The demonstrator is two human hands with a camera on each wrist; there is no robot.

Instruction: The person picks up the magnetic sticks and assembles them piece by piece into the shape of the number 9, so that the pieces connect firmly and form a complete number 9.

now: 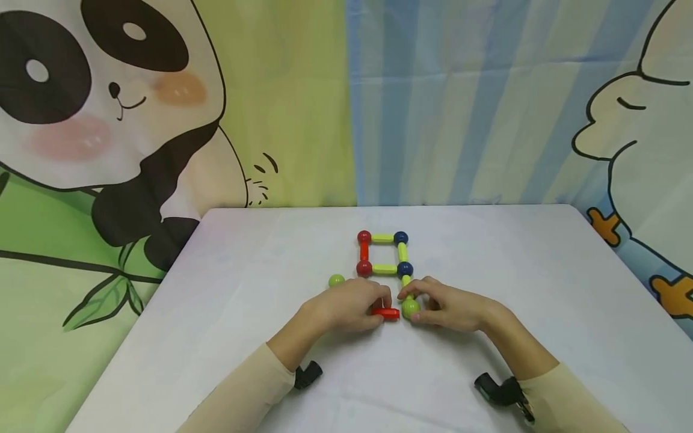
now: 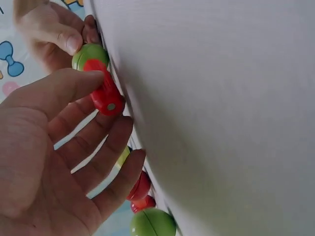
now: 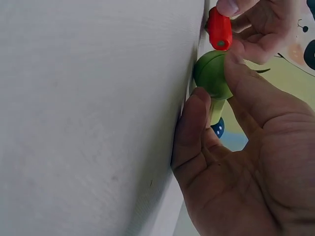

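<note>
My left hand (image 1: 349, 304) pinches a short red rod (image 1: 386, 313) between thumb and fingers. The rod's tip points at a green ball (image 1: 410, 308) and lies just beside it. My right hand (image 1: 449, 304) holds that green ball, its thumb and fingers around the sides. A yellow-green rod (image 1: 406, 282) runs from this ball up to a blue ball (image 1: 404, 269). Beyond the hands lies a square of rods and balls, with two red balls (image 1: 364, 268) on its left and blue ones on its right. In the right wrist view, the red rod (image 3: 220, 30) sits close to the green ball (image 3: 211, 73).
Another green ball (image 1: 336, 280) lies partly hidden behind my left hand. Everything rests on a white table (image 1: 260, 258). A printed curtain (image 1: 460, 120) with a panda hangs behind its far edge. Both wrists carry small black cameras (image 1: 308, 374).
</note>
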